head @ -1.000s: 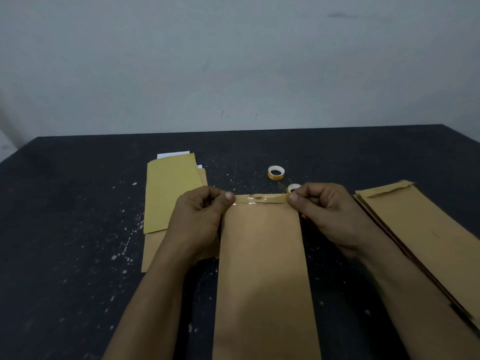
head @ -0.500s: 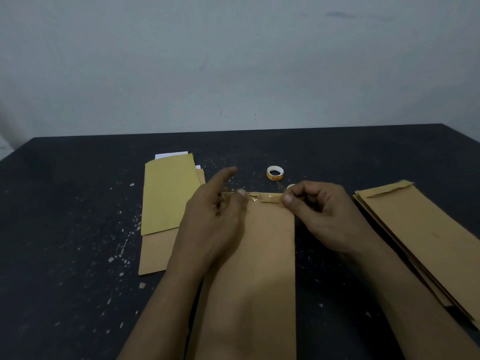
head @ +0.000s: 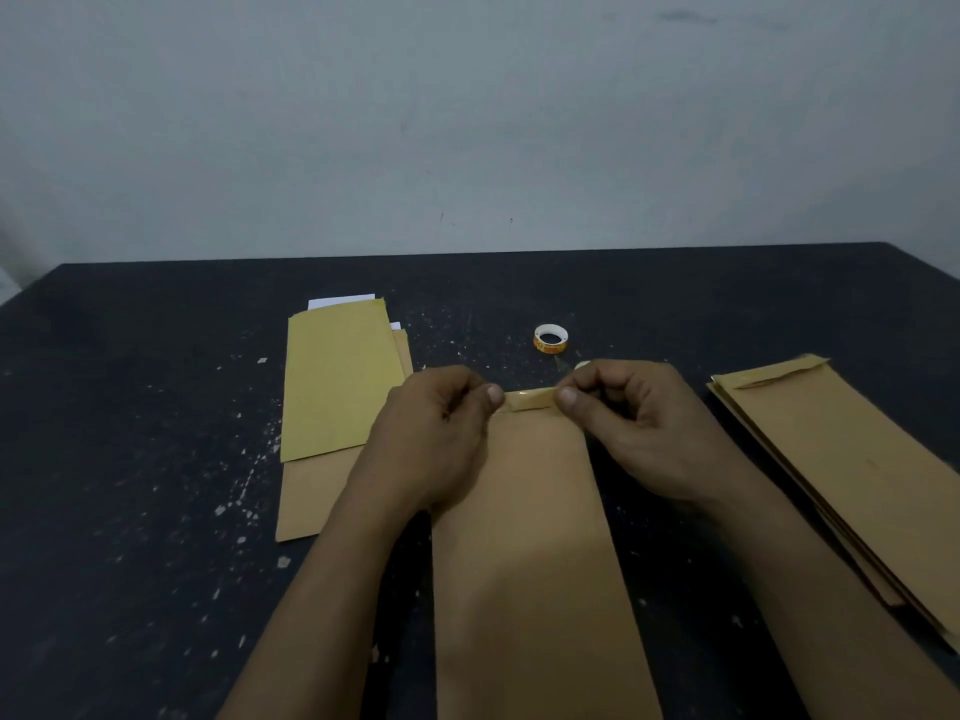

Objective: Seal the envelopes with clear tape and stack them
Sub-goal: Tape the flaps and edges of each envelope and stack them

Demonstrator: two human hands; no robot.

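Observation:
A long brown envelope (head: 530,537) lies lengthwise on the black table (head: 130,459) in front of me. Its folded top flap (head: 529,399) carries a shiny strip of clear tape. My left hand (head: 436,439) pinches the flap's left end with thumb and curled fingers. My right hand (head: 634,423) pinches the right end the same way. A small roll of clear tape (head: 550,338) with an orange-and-white core sits just beyond the flap. A stack of envelopes (head: 337,402) lies to the left, yellowish one on top. Another stack of brown envelopes (head: 852,475) lies to the right.
White paper (head: 340,300) peeks out behind the left stack. The table top is speckled with pale flecks. A grey wall (head: 467,122) rises behind the table's far edge. The right stack runs off the frame's lower right.
My left hand, which had its fingers lifted over the flap half a second ago, is back pinching the flap's left end. The envelope has shifted slightly right and straightened.

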